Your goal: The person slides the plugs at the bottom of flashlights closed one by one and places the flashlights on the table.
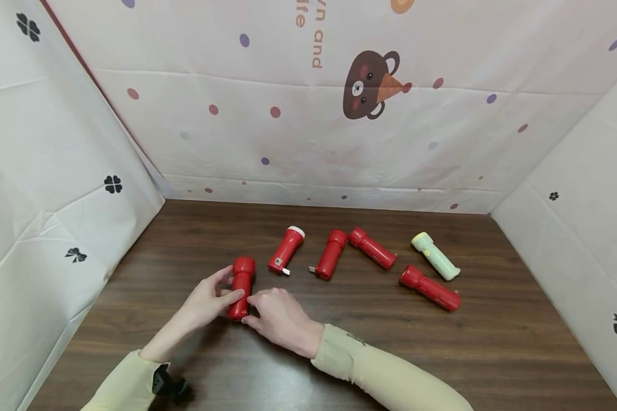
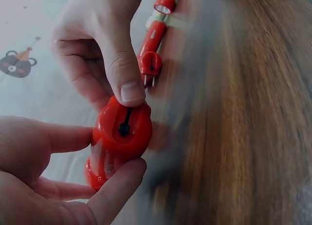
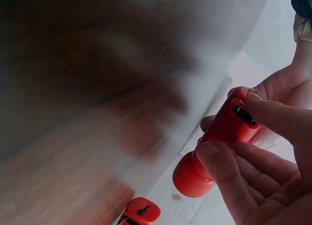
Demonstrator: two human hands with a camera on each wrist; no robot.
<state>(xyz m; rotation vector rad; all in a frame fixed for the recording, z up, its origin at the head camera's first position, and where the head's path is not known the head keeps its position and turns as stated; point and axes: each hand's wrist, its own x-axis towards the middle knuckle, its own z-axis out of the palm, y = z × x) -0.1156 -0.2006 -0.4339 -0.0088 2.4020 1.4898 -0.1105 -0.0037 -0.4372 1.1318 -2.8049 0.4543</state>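
Note:
A red flashlight [image 1: 244, 273] stands out over the left part of the table, its wide head pointing away from me. My left hand [image 1: 205, 302] grips its barrel, thumb on one side and fingers on the other. From the right, my right hand [image 1: 283, 319] holds the tail end between thumb and index finger, the other fingers curled. The right thumb [image 2: 127, 84] presses the tail's edge, beside a dark slot with a round black spot. In the right wrist view, another dark opening [image 3: 243, 115] shows on the flashlight's side near the right thumb.
Beyond the hands lie red flashlights, including a white-rimmed one [image 1: 287, 249], one with prongs out [image 1: 331, 254], a slanted one [image 1: 372, 249] and a nearer one [image 1: 431, 288]. A pale green flashlight [image 1: 436, 256] lies at the right. Patterned cloth walls [image 1: 308, 142] border the brown table [image 1: 493, 342].

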